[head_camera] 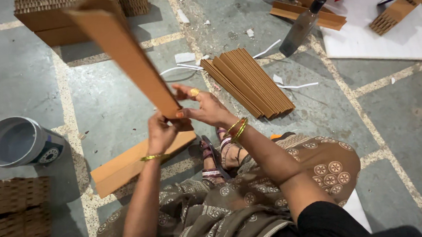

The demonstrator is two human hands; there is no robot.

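Note:
Both of my hands grip the near end of a long brown cardboard strip (122, 50), which points up and away to the left. My left hand (161, 133) holds it from below. My right hand (201, 107), with a ring and bangles, pinches it from the right. Under my hands a folded cardboard piece (120, 169) lies flat on the floor. To the right of my hands a stack of similar cardboard strips (248, 81) rests on the floor.
A white bucket (17, 142) lies at the left, with corrugated stacks (10, 216) below it. Cardboard piles (50, 16) stand at the top left. A dark bottle (303, 25), more strips (312, 15) and a white sheet (393, 31) lie at the top right. My sandalled feet (218, 155) rest below my hands.

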